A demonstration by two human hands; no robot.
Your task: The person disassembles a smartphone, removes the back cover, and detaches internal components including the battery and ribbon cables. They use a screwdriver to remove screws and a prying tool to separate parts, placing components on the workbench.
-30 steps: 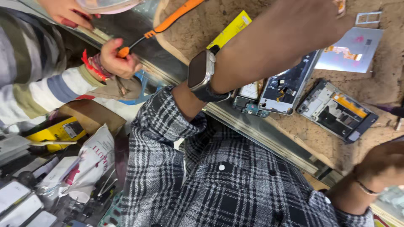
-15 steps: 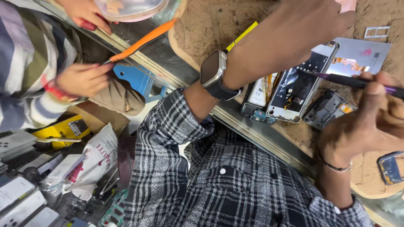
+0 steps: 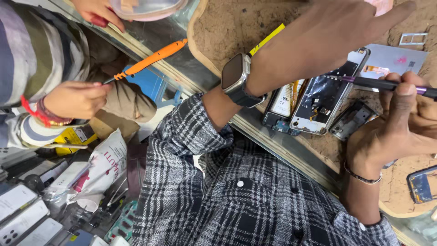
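Observation:
My left hand (image 3: 350, 23), with a watch on its wrist, reaches over the brown work mat (image 3: 227, 27) with fingers spread, just above an opened phone (image 3: 324, 98); nothing is visibly held. My right hand (image 3: 400, 130) grips a dark purple screwdriver (image 3: 387, 84). The tip of that tool rests on the upper part of the opened phone's exposed insides. My checked shirt fills the bottom of the view.
Another person's hand (image 3: 75, 98) at left holds an orange-handled screwdriver (image 3: 152, 57). Beside the opened phone lie a battery piece (image 3: 283, 102), a small phone part (image 3: 353, 120), a silver back cover (image 3: 396, 57), and another phone (image 3: 423, 184). A white bag (image 3: 102, 166) sits below.
My right hand rose from the lower right with the screwdriver and brought its tip onto the opened phone. The other person's hand dropped lower left with the orange screwdriver.

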